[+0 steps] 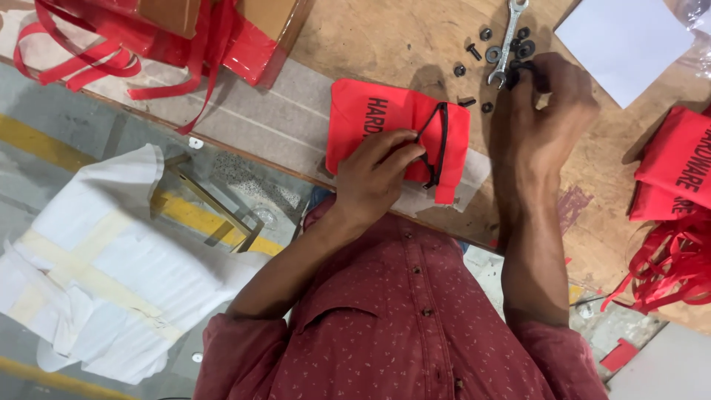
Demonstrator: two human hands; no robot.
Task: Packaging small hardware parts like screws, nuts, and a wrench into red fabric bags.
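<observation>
Black hardware under right hand

One view only, from the camera worn on the person's head, looking almost straight down past the chest. It sits close: the red shirt fills the bottom of the frame, with both forearms running up from it. The bench crosses the upper half at a slant, its edge dropping from upper left to lower right. Below that edge, on the left, the floor shows further off. There is no second view to overlap with.
</observation>
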